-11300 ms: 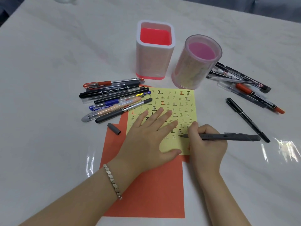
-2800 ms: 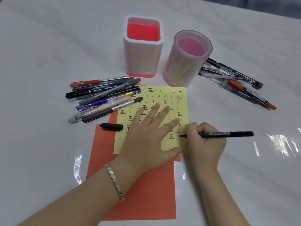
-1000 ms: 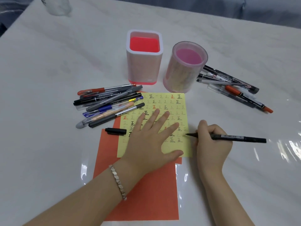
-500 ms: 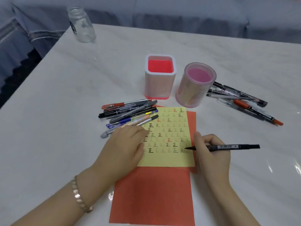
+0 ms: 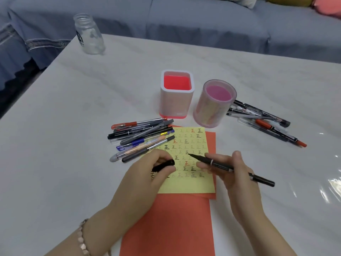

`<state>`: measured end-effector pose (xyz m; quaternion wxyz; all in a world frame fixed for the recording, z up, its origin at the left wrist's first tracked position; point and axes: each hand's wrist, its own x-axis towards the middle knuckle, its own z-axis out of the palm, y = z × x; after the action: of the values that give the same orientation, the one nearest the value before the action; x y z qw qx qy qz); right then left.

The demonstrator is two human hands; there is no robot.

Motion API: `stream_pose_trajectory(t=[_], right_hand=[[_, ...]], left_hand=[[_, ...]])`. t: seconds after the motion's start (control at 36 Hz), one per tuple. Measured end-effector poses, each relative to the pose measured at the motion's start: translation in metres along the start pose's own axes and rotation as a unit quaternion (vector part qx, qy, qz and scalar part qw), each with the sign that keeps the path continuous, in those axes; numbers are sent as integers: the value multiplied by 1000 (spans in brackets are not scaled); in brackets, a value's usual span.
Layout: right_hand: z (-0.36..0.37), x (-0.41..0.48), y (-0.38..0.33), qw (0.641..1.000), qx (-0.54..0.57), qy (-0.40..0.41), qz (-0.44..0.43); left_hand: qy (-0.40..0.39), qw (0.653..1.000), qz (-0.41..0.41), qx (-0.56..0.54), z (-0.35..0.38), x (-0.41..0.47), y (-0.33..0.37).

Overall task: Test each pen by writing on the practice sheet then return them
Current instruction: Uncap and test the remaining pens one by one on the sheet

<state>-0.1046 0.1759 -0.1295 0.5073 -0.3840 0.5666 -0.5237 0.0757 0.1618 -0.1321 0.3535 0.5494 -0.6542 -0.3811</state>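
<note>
A glossy white marble desk (image 5: 73, 111) fills the frame, with a blue-grey sofa (image 5: 184, 21) across the top and a clear glass jar (image 5: 89, 34) at upper left. At centre, the yellow practice sheet (image 5: 186, 183) lies on orange paper (image 5: 171, 224). Over the sheet, the left hand (image 5: 145, 180) curls round a black cap (image 5: 163, 165), and the right hand (image 5: 234, 180) pinches the uncapped black pen (image 5: 221, 164). Loose pens (image 5: 140, 139) lie left of the sheet.
</note>
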Motion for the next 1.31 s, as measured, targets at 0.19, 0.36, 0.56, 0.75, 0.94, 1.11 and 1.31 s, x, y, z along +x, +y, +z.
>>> stream_pose_trajectory(t=[0.19,0.36,0.56,0.75,0.94,1.11,1.31], right_hand=[[-10,-5,-13,998,-4,-34,-49],[-15,-8,-17,997,-20,-28,-64],[-19,-8,-18,997,-37,-34,-58],[-19,-9,-20,997,-41,-50,-48],[-14,-4,-22,996,-43,9,-76],[-17,2,-22,997,-2,19,-70],[-42,8,-30,997,-31,-22,-64]], left_hand=[[-11,998,2,-66,8,0,23],[-28,998,7,-61,11,1,32],[-43,998,9,-51,14,1,35],[-59,997,11,-52,16,1,36],[-134,990,46,-21,23,1,41],[-156,984,7,-81,32,11,49],[-346,873,-203,-277,45,35,61]])
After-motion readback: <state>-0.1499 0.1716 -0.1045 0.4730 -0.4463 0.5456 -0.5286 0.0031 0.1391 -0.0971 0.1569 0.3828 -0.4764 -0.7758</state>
